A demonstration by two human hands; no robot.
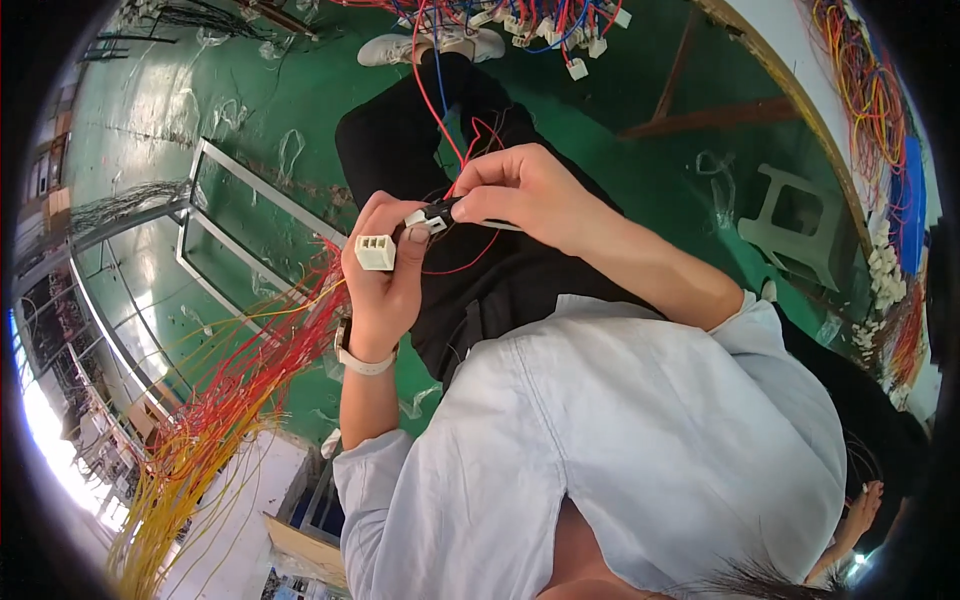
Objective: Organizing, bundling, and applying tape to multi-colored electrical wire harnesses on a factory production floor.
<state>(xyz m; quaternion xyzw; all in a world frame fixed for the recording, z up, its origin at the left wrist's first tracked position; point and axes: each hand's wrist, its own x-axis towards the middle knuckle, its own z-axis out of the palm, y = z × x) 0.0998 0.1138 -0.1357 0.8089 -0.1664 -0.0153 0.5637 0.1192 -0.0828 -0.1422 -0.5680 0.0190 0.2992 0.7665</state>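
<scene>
Hands are seen close together over the lap, above dark trousers. The left hand (385,275) is curled shut, and a white connector housing (375,252) is gripped in it, its three square openings turned outward. A small black-and-white plug (432,214) is pressed under the left thumb. The same plug is pinched from the other side by the right hand (525,190), whose fingers are closed tight to a fine grip and bunched over the top. A thin red wire (455,165) is led up from the plug and away over the knee, with a second red loop hanging below the hands.

As far as can be judged, the work is at an early or middle stage. The openings of the white housing look empty, and no wire is seen seated in them. Whether the wire is fully home in the small plug cannot be told, as it is covered by the fingertips.

A thick bundle of red and yellow wires (230,400) is spread out to the left, and more wires with white plugs (540,25) are laid at the top, on the green floor (640,170).
</scene>
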